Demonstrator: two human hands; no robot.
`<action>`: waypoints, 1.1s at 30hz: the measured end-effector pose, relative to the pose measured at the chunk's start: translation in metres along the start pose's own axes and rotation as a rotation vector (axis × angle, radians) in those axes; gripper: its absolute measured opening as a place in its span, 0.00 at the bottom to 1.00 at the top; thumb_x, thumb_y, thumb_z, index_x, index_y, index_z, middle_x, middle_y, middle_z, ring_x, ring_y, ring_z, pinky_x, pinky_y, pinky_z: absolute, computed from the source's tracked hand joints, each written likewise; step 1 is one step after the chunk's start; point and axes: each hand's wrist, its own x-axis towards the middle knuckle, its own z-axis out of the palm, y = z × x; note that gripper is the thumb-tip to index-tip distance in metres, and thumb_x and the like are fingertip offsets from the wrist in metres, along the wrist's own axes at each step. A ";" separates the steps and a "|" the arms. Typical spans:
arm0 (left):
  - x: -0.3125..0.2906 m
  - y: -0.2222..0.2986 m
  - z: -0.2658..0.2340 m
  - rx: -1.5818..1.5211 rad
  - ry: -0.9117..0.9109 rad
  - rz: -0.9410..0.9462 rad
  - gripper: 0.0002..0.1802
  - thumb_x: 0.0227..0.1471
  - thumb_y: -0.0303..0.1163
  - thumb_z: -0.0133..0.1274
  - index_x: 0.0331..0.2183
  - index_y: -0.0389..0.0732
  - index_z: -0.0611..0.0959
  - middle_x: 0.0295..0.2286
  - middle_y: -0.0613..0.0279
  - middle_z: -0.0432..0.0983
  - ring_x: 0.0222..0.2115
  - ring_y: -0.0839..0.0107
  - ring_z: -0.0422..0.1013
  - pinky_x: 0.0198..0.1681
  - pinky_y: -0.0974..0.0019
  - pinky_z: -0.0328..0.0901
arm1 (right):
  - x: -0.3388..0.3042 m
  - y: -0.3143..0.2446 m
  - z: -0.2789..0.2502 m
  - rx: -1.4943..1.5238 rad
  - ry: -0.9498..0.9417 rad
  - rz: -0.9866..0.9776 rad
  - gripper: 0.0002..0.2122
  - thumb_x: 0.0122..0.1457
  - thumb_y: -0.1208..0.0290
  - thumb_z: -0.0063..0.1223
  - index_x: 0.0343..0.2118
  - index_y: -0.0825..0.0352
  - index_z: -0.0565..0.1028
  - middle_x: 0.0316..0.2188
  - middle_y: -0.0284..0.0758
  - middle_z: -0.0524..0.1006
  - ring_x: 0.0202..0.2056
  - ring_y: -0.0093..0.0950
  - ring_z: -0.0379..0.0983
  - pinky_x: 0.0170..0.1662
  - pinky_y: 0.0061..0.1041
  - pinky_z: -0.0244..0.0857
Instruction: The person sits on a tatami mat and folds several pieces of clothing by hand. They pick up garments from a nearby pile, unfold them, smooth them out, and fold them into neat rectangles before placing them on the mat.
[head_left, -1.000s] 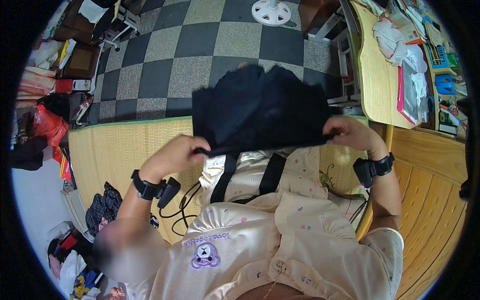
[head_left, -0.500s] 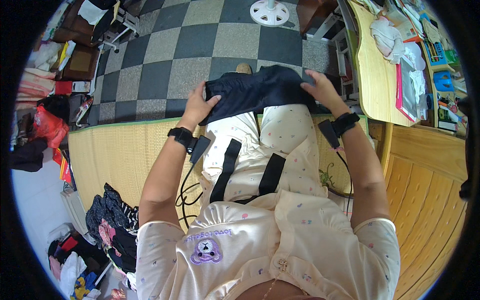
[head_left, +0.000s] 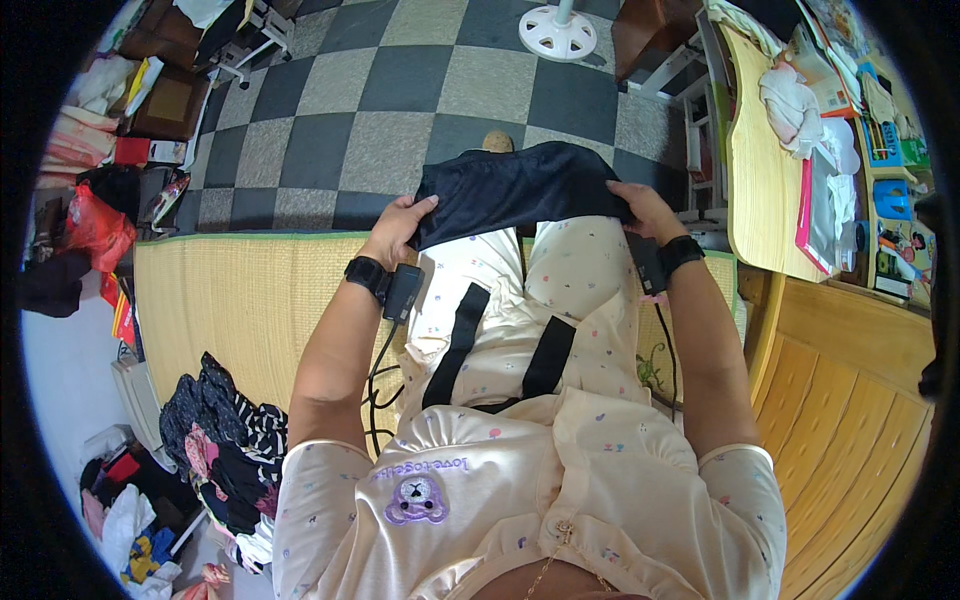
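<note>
A folded dark navy garment (head_left: 520, 188) lies stretched across my knees, over the pale printed trousers; its exact kind does not show. At its left end, my left hand (head_left: 399, 222) grips the edge, thumb on top and fingers tucked underneath. My right hand (head_left: 647, 208) pinches the opposite end between thumb and fingers. Both wrists carry black straps with small black boxes, from which cables run down beside my thighs.
I sit on a woven mat (head_left: 250, 300). A heap of clothes (head_left: 225, 440) lies to my left, with a red plastic bag (head_left: 100, 232) beyond. A wooden desk (head_left: 755, 180) stands at right, and a white fan base (head_left: 557, 34) on the checkered floor ahead.
My right hand has closed on the garment's right end, where its fingers were spread before. The garment now lies flatter and straighter. My left hand keeps its hold.
</note>
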 end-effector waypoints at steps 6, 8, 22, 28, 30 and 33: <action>-0.032 0.037 0.024 -0.259 -0.106 0.254 0.14 0.58 0.33 0.52 0.41 0.32 0.75 0.36 0.58 0.78 0.35 0.72 0.75 0.39 0.70 0.71 | -0.021 -0.038 0.017 -0.098 0.126 -0.418 0.11 0.56 0.66 0.55 0.38 0.67 0.75 0.32 0.32 0.76 0.34 0.24 0.71 0.39 0.28 0.65; -0.049 0.047 0.049 -0.277 -0.201 0.329 0.13 0.58 0.31 0.51 0.42 0.32 0.74 0.36 0.57 0.78 0.35 0.72 0.75 0.40 0.69 0.71 | -0.032 -0.060 0.041 -0.296 0.113 -0.583 0.13 0.56 0.69 0.54 0.40 0.72 0.74 0.33 0.30 0.76 0.33 0.18 0.71 0.38 0.20 0.66; -0.083 0.060 0.054 -0.524 -0.253 0.296 0.14 0.59 0.28 0.47 0.45 0.33 0.69 0.38 0.55 0.75 0.36 0.67 0.76 0.40 0.66 0.73 | -0.141 -0.071 0.121 -0.751 -0.412 -1.177 0.26 0.52 0.69 0.58 0.54 0.69 0.67 0.45 0.46 0.71 0.46 0.39 0.70 0.50 0.32 0.65; -0.129 0.065 -0.035 -0.648 0.130 0.562 0.22 0.58 0.28 0.48 0.53 0.33 0.67 0.45 0.52 0.73 0.44 0.65 0.72 0.52 0.61 0.68 | -0.128 -0.069 0.115 -0.590 -0.462 -0.720 0.17 0.60 0.76 0.50 0.52 0.70 0.69 0.43 0.34 0.74 0.45 0.22 0.70 0.48 0.20 0.64; -0.147 0.055 -0.078 -0.681 0.221 0.717 0.26 0.58 0.31 0.48 0.56 0.33 0.65 0.49 0.50 0.70 0.49 0.64 0.69 0.54 0.60 0.66 | -0.120 -0.067 0.117 -0.558 -0.509 -0.657 0.16 0.61 0.77 0.49 0.52 0.72 0.69 0.43 0.34 0.74 0.45 0.22 0.70 0.49 0.20 0.64; -0.166 0.014 -0.145 -0.743 0.324 0.849 0.25 0.60 0.36 0.45 0.56 0.34 0.65 0.52 0.53 0.68 0.52 0.61 0.66 0.58 0.59 0.62 | -0.108 -0.063 0.122 -0.486 -0.586 -0.581 0.15 0.61 0.78 0.48 0.51 0.73 0.69 0.44 0.35 0.74 0.45 0.22 0.70 0.50 0.20 0.63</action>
